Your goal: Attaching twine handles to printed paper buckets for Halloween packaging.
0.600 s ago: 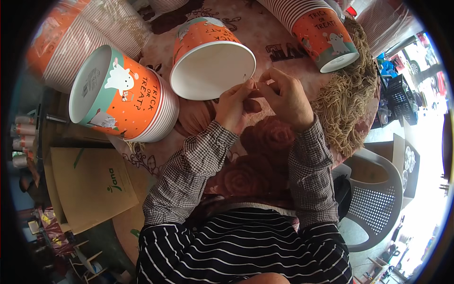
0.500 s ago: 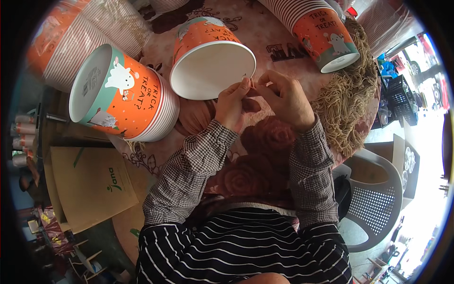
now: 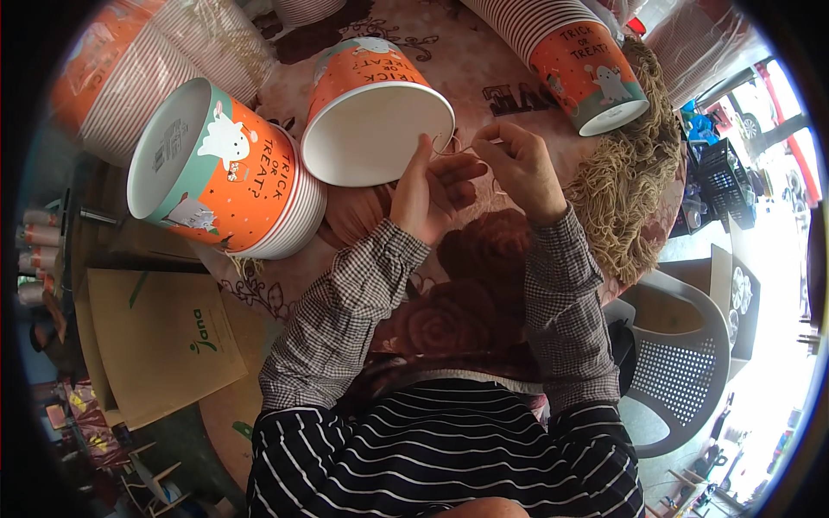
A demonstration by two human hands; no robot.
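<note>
A paper bucket (image 3: 371,138), orange and green outside with a ghost picture, lies tipped on the table with its white inside facing me. At the right side of its rim is a thin beige string (image 3: 449,147). My right hand (image 3: 522,173) pinches that string between thumb and fingers, just right of the rim. My left hand (image 3: 432,190) is open beneath it, palm up, fingers reaching right and thumb up in front of the bucket's mouth. Whether the string touches the left thumb I cannot tell.
Stacked buckets lie at left (image 3: 229,173) and at upper right (image 3: 587,73). A heap of beige strings (image 3: 626,190) covers the right of the flowered tablecloth (image 3: 484,311). Plastic-wrapped buckets (image 3: 129,82) stand far left. Below are a cardboard box (image 3: 164,337) and a grey chair (image 3: 682,363).
My hands have drawn slightly apart. The left fingers have opened from a pinch, while the right still grips the string. The bucket appears slightly further left.
</note>
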